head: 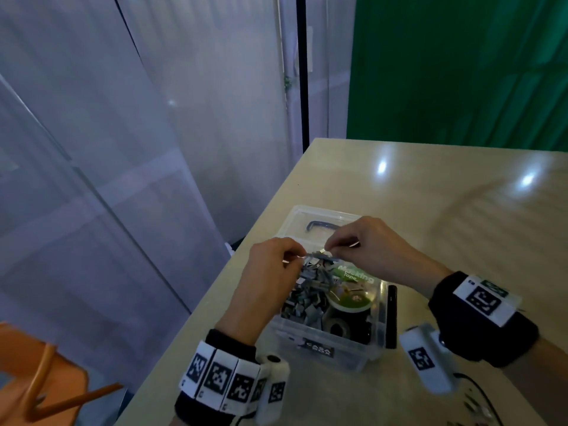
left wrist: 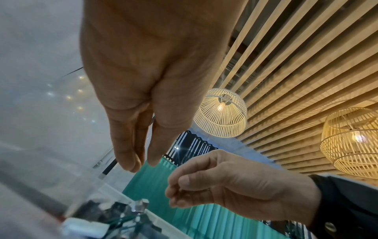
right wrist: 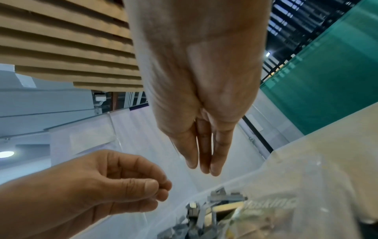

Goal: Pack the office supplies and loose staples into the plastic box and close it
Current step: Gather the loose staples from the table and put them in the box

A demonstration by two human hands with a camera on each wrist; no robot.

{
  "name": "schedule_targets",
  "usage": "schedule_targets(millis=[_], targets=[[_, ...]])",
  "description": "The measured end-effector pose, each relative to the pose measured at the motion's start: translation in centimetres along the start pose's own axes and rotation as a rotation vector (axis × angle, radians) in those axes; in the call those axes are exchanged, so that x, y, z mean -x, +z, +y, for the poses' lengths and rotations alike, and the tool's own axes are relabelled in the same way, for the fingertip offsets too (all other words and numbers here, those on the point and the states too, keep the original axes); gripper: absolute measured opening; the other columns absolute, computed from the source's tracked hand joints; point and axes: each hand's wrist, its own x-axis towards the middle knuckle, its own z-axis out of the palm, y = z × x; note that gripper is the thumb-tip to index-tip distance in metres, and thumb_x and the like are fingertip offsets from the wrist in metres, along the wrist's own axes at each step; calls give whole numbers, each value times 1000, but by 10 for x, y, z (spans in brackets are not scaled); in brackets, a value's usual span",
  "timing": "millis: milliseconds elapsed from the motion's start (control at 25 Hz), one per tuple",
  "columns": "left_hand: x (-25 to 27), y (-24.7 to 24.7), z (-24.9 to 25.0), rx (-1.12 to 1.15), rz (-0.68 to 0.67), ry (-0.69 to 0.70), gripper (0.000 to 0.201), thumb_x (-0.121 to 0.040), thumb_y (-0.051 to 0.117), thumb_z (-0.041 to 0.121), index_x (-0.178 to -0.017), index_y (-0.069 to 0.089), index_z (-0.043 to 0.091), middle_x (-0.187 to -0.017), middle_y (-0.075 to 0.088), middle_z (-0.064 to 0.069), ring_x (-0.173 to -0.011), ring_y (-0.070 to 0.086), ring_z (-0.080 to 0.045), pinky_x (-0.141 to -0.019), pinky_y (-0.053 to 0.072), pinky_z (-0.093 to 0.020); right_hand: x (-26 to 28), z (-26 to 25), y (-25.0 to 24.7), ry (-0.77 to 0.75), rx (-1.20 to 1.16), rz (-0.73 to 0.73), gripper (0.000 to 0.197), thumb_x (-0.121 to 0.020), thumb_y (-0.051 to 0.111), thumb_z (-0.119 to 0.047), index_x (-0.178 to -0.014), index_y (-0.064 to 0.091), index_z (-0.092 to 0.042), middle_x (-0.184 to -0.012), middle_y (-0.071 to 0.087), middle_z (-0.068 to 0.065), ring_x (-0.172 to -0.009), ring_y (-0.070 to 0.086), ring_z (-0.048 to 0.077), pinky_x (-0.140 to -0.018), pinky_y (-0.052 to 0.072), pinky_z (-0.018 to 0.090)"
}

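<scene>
- Both hands hover over the far end of the box: the left hand (head: 270, 265) has its fingers curled with thumb pressed to fingertips, and the right hand (head: 373, 245) is curled the same way, thumb against forefinger. A thin grey strip seems to run between the two pinches, but motion blur leaves it uncertain what either hand grips.
- On the pale wooden table (head: 461, 210) stands the plastic box (head: 325, 348), clear-walled and rectangular, with a dark label on its near wall. Its long axis runs away from the person, angled slightly leftward.
- Beyond the box lies its clear lid (head: 310, 219), flat and open, showing a dark blue handle (head: 322, 226).
- Inside, a green masking-tape pack (head: 356, 275) occupies the right side, its lettering partly readable, with a round whitish roll (head: 353, 299) below it.
- Loose staples (head: 310, 293), grey and heaped in short sticks, fill the left side of the box; the left wrist partly covers them.
- A black stick-like object (head: 392, 315) lies just beside the box's right wall; what it is cannot be made out.
- Small bits (head: 475, 408) sit at the table's near edge, cut off and blurred.
</scene>
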Motion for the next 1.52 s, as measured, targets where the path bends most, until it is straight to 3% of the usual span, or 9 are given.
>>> schedule_targets(millis=[160, 480, 600, 680, 760, 880, 1040, 1240, 1520], targets=[[6, 22, 42, 65, -66, 94, 14, -89, 71, 16, -102, 75, 14, -95, 73, 1, -84, 66, -4, -78, 54, -15, 48, 10, -30, 64, -54, 30, 13, -88, 73, -14, -93, 81, -23, -85, 77, -14, -80, 70, -2, -78, 56, 24], [53, 137, 114, -3, -417, 280, 25, -93, 66, 18, -116, 72, 14, -104, 72, -3, -89, 68, -14, -83, 54, -25, 175, 73, -62, 382, 62, -162, 10, -93, 70, -28, -97, 79, -25, -83, 74, -10, -74, 66, 1, -70, 53, 28], [75, 177, 111, -151, -600, 247, 29, -93, 67, 24, -121, 69, 17, -110, 70, -4, -101, 65, -18, -92, 52, -34, 209, 105, -49, 531, 203, -343, 24, -92, 71, -33, -114, 73, -24, -109, 71, -11, -93, 65, 3, -86, 54, 29], [86, 191, 104, -242, -692, 201, 36, -92, 67, 28, -126, 66, 17, -118, 65, -4, -109, 61, -19, -95, 51, -35, 225, 116, -37, 566, 236, -352, 38, -91, 72, -33, -127, 66, -21, -119, 66, -5, -99, 62, 11, -83, 49, 25], [93, 198, 98, -305, -782, 146, 51, -88, 72, 35, -133, 59, 17, -127, 57, -5, -117, 55, -21, -98, 48, -34, 235, 120, -24, 550, 261, -381, 48, -90, 71, -33, -134, 60, -19, -122, 58, -2, -98, 55, 13, -80, 42, 24], [108, 201, 91, -408, -869, 120, 76, -77, 77, 48, -142, 46, 24, -133, 42, -6, -123, 43, -26, -100, 44, -40, 245, 115, -12, 478, 299, -416, 30, -93, 64, -25, -121, 64, -15, -112, 52, 1, -95, 52, 19, -75, 42, 31], [126, 207, 94, -397, -872, 120, 85, -71, 79, 55, -141, 39, 27, -132, 31, -5, -124, 29, -27, -102, 41, -44, 265, 114, -26, 489, 241, -415, 44, -92, 67, -30, -134, 59, -17, -117, 55, 2, -105, 54, 20, -86, 48, 34], [131, 223, 102, -350, -826, 108, 77, -74, 80, 51, -138, 47, 25, -131, 35, -4, -122, 35, -25, -103, 44, -42, 287, 115, -22, 533, 391, -505, 68, -81, 80, -37, -137, 46, -23, -108, 38, -6, -93, 44, 15, -65, 32, 22], [135, 229, 93, -226, -724, 101, 50, -88, 71, 40, -132, 57, 20, -124, 44, -4, -109, 53, -22, -96, 52, -37, 284, 115, -1, 469, 255, -244, 10, -95, 61, -16, -104, 57, -19, -104, 56, 2, -84, 49, 14, -65, 35, 21]])
